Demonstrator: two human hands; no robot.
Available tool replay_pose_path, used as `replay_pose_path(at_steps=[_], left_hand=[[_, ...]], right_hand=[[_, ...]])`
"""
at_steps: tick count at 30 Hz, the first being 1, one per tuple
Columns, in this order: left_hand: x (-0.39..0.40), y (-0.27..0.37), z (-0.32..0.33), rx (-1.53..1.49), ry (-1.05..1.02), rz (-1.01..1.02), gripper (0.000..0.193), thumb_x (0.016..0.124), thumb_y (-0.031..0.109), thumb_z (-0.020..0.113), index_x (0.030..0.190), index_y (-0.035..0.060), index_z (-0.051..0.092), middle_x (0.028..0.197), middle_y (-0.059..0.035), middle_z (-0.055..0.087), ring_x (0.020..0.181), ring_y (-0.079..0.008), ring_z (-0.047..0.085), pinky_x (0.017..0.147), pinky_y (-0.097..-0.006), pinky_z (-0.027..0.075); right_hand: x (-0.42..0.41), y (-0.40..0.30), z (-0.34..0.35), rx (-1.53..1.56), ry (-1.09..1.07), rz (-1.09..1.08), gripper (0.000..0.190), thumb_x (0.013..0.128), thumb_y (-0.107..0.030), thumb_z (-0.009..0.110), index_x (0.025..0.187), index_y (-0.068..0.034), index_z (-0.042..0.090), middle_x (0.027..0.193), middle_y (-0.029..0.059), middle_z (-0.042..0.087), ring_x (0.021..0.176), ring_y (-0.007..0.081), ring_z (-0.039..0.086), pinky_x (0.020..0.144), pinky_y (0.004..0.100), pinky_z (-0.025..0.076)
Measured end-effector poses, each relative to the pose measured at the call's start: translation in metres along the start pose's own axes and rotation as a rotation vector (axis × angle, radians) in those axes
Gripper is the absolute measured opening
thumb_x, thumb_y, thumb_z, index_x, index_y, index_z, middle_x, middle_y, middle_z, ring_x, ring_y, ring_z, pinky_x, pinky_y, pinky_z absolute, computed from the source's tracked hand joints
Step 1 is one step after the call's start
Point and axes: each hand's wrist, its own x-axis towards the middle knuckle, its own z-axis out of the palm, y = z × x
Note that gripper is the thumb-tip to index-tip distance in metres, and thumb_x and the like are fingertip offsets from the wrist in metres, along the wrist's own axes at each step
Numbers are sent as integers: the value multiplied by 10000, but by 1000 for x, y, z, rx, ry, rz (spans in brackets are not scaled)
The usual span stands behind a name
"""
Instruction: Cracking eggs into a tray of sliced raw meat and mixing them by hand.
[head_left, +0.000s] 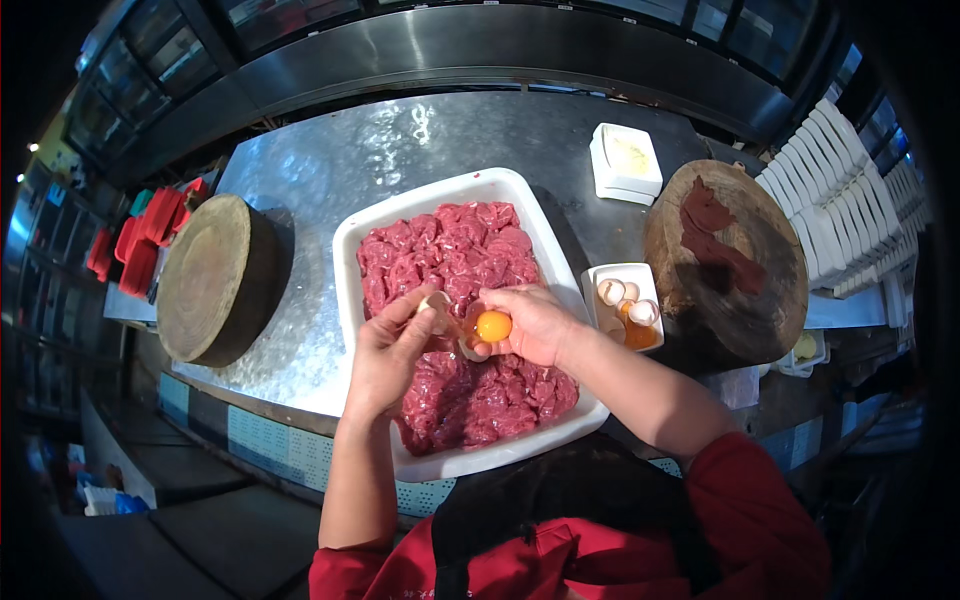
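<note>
A large white plastic tub (469, 471) full of raw red sliced meat (450, 247) stands before me on the steel table. Above the meat, my left hand (386, 349) pinches a piece of pale eggshell (436, 303) between thumb and fingers. My right hand (534, 319), beside it, cups a whole orange egg yolk (494, 326). Part of an eggshell (471, 351) shows under the yolk at the fingers. Clear egg white appears to hang between the two hands. Right of the tub, a small white container (589, 289) holds broken eggshells (611, 291) and some orange yolk (640, 335).
A round wooden chopping block (202, 281) stands at left, near red containers (157, 217). At right, dark red meat (709, 225) lies on another wooden block (780, 262). Stacked white trays (832, 187) rise beyond it. A white box with pale contents (628, 161) sits at the back of the steel table (315, 172).
</note>
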Motion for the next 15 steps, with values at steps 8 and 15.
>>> replay_pose_path(at_steps=[8,15], left_hand=[[-8,-12,-23,-235,185,-15,329,927,97,537,1222,-47,519,947,-105,641,786,-184,634,695,-297,532],[-12,-23,-35,-250,238,-51,313,921,97,546,1201,-41,535,917,-94,636,762,-180,629,669,-282,523]], right_hand=[[1,-61,24,-114,-30,-79,217,919,-174,484,884,15,585,832,149,614,745,254,629,636,345,535],[2,-87,38,-187,-50,-131,158,882,-137,555,871,13,602,817,135,618,741,228,627,629,324,526]])
